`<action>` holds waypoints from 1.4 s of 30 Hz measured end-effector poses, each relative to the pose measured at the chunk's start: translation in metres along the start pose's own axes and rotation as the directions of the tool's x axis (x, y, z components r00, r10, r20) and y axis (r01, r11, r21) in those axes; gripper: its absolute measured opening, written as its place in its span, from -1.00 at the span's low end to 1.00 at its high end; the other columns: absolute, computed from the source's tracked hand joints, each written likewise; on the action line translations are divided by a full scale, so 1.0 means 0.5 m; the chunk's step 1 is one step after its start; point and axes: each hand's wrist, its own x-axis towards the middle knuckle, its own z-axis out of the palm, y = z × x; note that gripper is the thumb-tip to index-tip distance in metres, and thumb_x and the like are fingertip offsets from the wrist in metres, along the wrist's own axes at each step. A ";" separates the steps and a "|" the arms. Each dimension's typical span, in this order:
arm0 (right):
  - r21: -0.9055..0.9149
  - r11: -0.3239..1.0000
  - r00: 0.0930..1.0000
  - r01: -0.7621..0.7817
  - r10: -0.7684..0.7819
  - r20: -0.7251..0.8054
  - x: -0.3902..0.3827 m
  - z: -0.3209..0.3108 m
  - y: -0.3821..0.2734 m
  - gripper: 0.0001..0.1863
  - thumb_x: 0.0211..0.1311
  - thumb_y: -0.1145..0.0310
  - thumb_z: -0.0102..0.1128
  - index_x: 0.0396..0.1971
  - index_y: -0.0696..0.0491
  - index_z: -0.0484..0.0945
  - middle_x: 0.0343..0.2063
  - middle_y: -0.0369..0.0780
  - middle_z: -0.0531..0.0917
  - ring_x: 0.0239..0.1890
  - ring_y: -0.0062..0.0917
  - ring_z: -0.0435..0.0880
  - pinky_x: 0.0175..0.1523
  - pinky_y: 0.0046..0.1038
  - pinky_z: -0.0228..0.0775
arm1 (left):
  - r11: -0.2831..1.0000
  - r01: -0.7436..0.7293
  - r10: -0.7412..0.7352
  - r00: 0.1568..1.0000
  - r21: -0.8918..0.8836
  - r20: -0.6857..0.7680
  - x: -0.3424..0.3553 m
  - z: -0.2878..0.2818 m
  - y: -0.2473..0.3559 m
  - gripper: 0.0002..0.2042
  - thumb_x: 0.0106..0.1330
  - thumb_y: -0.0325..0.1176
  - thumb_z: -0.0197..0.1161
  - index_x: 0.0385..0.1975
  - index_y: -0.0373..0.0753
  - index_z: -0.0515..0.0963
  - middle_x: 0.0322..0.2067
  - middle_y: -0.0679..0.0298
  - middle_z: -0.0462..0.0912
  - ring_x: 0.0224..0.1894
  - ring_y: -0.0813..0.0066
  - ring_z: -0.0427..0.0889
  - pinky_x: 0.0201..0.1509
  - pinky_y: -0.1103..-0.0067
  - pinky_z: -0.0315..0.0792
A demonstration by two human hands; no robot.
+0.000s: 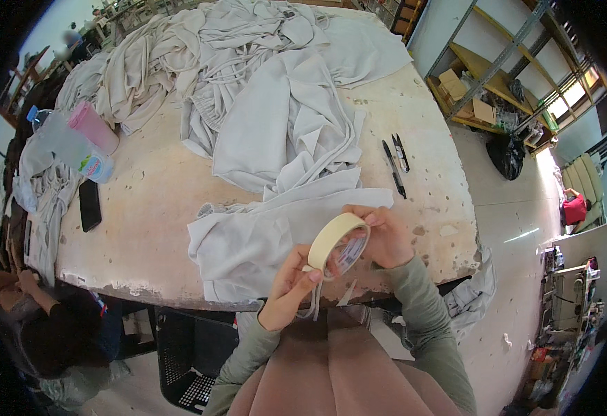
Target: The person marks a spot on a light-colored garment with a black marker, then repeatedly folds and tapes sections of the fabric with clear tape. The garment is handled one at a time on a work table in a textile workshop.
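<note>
A roll of cream masking tape is held up over the table's near edge, its hollow core facing right. My right hand is closed on the roll's far right side. My left hand is pinched at its lower left edge, where a small pale bit shows between thumb and finger. A thin grey cord hangs down just below those fingers; whether they grip it I cannot tell. Under and beyond the roll lies a folded light grey garment, partly covered by my hands.
Grey garments are heaped across the table's far side. Two black pen-like items lie at right. A phone, a plastic bottle and a pink tumbler are at left. Another person sits left, near a black crate.
</note>
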 end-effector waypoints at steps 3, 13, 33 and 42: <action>-0.469 0.874 0.967 0.126 -0.214 -0.138 -0.003 0.053 0.012 -0.49 0.06 0.15 -0.01 -0.05 0.20 0.48 -0.13 -0.18 0.54 0.00 -0.43 0.47 0.15 -0.40 0.22 | 0.996 0.058 -0.060 0.998 0.068 0.029 -0.018 -0.001 0.021 -0.51 0.36 -0.42 0.10 0.23 -0.34 0.10 -0.13 0.26 0.45 -0.01 0.57 0.42 0.08 0.60 0.32; -0.915 -0.198 0.709 0.351 -0.582 0.398 -0.045 0.123 0.045 -0.67 -0.11 0.45 0.36 -0.24 0.00 0.61 -0.21 -0.33 0.60 -0.02 -0.35 0.52 0.13 -0.25 0.25 | 0.620 -0.148 0.111 0.989 0.771 0.101 -0.040 0.015 0.042 -0.27 0.27 -0.51 0.18 0.35 -0.32 -0.13 -0.13 0.16 0.51 -0.04 0.30 0.48 0.05 0.45 0.33; -0.836 -0.011 0.724 0.549 -0.493 0.482 -0.155 0.112 0.037 -0.82 -0.04 0.41 0.38 -0.42 0.12 0.60 -0.44 -0.22 0.62 -0.31 -0.41 0.60 -0.15 -0.41 0.47 | 0.168 -0.568 0.405 0.785 0.806 0.469 -0.050 0.022 0.035 -0.74 -0.08 -0.49 0.35 -0.32 -0.17 0.57 -0.65 0.44 0.40 -0.68 0.52 0.37 -0.51 0.58 0.20; -0.799 0.503 0.335 0.330 -0.854 -0.399 -0.049 0.056 -0.084 -0.51 0.29 0.29 0.08 0.15 0.14 0.25 0.08 -0.13 0.34 0.03 -0.37 0.47 0.04 -0.36 0.36 | 0.007 -0.771 0.431 0.577 0.637 0.693 -0.055 0.082 0.032 -0.77 0.01 -0.47 0.30 -0.41 0.12 0.52 -0.69 0.54 0.24 -0.69 0.71 0.25 -0.55 0.70 0.08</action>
